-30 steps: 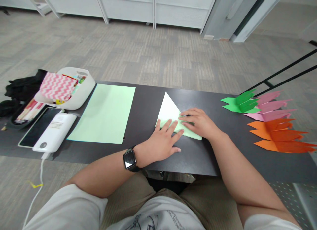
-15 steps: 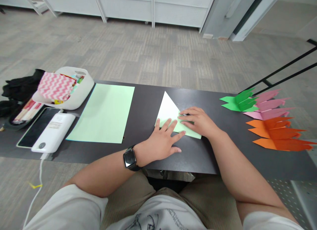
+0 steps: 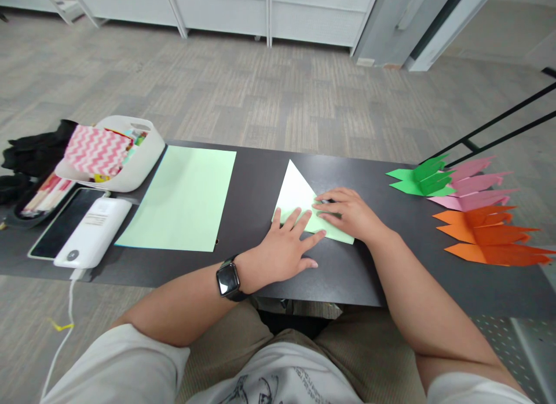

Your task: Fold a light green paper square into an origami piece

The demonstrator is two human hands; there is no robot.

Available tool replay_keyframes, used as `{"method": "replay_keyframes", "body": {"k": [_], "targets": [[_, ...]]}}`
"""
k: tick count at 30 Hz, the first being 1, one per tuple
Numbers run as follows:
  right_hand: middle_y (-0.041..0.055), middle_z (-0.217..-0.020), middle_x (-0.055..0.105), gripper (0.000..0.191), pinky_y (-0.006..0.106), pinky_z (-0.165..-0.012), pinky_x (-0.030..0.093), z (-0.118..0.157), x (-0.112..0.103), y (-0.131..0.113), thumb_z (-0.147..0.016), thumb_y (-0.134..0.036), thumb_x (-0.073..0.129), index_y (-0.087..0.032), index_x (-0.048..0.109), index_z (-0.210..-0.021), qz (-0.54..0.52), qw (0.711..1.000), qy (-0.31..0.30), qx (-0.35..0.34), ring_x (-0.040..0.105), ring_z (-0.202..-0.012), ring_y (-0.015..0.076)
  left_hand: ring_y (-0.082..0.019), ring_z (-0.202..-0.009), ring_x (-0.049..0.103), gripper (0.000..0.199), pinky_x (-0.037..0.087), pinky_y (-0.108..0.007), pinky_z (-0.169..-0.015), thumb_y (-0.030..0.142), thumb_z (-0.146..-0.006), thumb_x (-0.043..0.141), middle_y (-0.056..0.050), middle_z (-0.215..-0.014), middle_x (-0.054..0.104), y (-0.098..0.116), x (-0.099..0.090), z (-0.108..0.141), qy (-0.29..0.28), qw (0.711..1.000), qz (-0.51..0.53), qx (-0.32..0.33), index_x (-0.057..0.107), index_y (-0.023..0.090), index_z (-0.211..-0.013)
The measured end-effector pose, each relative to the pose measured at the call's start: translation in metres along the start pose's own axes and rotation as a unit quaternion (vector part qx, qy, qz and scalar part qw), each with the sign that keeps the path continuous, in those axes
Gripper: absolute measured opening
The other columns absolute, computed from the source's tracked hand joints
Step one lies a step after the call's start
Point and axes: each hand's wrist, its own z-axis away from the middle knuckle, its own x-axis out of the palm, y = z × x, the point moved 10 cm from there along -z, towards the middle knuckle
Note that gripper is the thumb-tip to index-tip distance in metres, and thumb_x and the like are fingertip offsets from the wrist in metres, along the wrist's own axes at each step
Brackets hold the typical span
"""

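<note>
Head cam rn: your folded paper (image 3: 294, 186) lies on the desk (image 3: 256, 178), mostly on the far side of your left grip (image 3: 284, 247), tip pointing away from you. That grip's palm down, fingers spread wide, tips on the pale green part along the near edge. Your right grip (image 3: 345, 213) is over the R slanted side, fingers bent, tips touching; can't tell if it's pinching tbh. Lower R corner pokes out just below it. Green sheet (image 3: 178, 198) is off to the L, orange paper shapes (image 3: 480, 237) well apart on the R.
</note>
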Motion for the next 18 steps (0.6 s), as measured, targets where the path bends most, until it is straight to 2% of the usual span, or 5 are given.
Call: {"method": "replay_keyframes", "body": {"k": [13, 18], "targets": [[0.005, -0.131, 0.078, 0.025, 0.052, -0.104, 0.048, 0.0005, 0.0, -0.0007, -0.105, -0.034, 0.067, -0.034, 0.082, -0.125, 0.004, 1.0, 0.002, -0.005, 0.068, -0.12, 0.0299, -0.048, -0.166, 0.024, 0.075, 0.022, -0.081, -0.125, 0.066, -0.103, 0.061, -0.022, -0.179, 0.028, -0.0004, -0.0001, 0.001, 0.009, 1.0, 0.002, 0.003, 0.044, 0.034, -0.168], [0.0042, -0.132, 0.078, 0.026, 0.051, -0.105, 0.047, 0.0011, 0.0016, 0.0017, -0.105, -0.036, 0.066, -0.036, 0.082, -0.125, -0.001, 1.0, 0.003, 0.0, 0.067, -0.122, 0.0296, -0.048, -0.166, 0.024, 0.074, 0.021, -0.083, -0.125, 0.069, -0.102, 0.061, -0.021, -0.179, 0.027, -0.0019, 0.0048, -0.0012, 0.003, 1.0, 0.012, -0.006, 0.046, 0.036, -0.166]]}}
